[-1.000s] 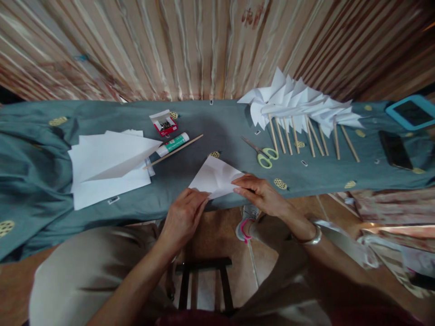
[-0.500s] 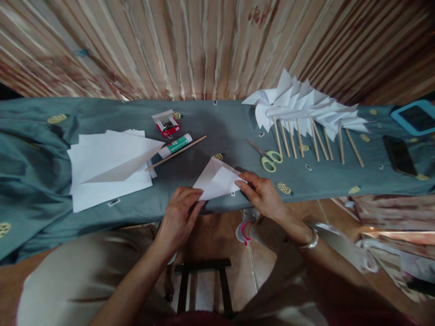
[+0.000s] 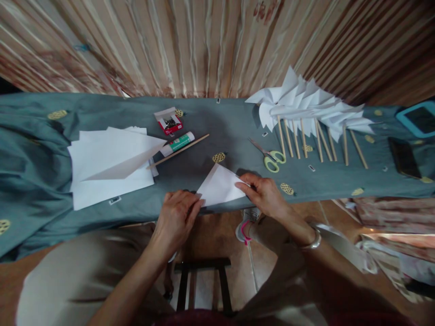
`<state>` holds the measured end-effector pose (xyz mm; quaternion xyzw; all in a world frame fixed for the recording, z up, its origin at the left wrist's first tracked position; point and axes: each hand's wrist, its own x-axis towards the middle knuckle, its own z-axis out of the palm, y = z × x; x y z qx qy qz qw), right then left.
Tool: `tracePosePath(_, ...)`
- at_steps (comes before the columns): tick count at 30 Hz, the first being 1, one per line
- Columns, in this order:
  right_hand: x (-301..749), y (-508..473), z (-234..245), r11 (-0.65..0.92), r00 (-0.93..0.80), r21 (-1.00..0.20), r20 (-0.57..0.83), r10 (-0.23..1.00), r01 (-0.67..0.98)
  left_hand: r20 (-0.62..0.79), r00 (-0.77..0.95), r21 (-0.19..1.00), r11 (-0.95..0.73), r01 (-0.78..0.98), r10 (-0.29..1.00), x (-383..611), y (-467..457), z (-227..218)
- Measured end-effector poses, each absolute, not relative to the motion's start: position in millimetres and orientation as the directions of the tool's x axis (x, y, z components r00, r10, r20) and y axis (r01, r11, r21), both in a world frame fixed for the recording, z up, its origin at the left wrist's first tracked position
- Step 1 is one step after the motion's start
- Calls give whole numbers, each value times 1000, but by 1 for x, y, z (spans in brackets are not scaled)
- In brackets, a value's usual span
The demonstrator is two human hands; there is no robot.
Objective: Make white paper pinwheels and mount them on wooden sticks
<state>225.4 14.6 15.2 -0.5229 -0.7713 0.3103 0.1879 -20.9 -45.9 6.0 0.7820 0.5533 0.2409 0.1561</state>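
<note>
Teal cloth table, big to small: loose stack of flat white sheets at 9 o'clock of the work, white paper pinwheels on wooden sticks at 2, green-handled scissors nearer at 2, glue stick and pin box at 11. The folded paper, a crisp white triangle, lies at the table's near edge. The left hand pinches its left corner, the right hand its right.

Left hand covers one corner of the folded paper.

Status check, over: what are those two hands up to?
Left hand pinches folded paper, left corner. Right hand pinches right corner. Scissors nearby, not touching.
</note>
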Motion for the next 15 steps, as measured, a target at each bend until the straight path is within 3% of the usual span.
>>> tracePosePath(6, 220, 16, 17, 251, -360, -627, -51, 931, 737, 346, 221, 362, -347, 865, 912, -9, -48, 13)
tracePosePath(9, 217, 17, 19, 258, -353, -594, -48, 934, 762, 393, 447, 291, -570, 769, 804, 12, -58, 8)
tracePosePath(11, 215, 18, 20, 258, -343, -569, -45, 938, 781, 341, 531, 270, -622, 735, 776, 25, -66, 0)
tracePosePath(15, 213, 21, 21, 236, -324, -527, -80, 943, 817, 250, 534, 253, -587, 769, 808, 37, -74, -13)
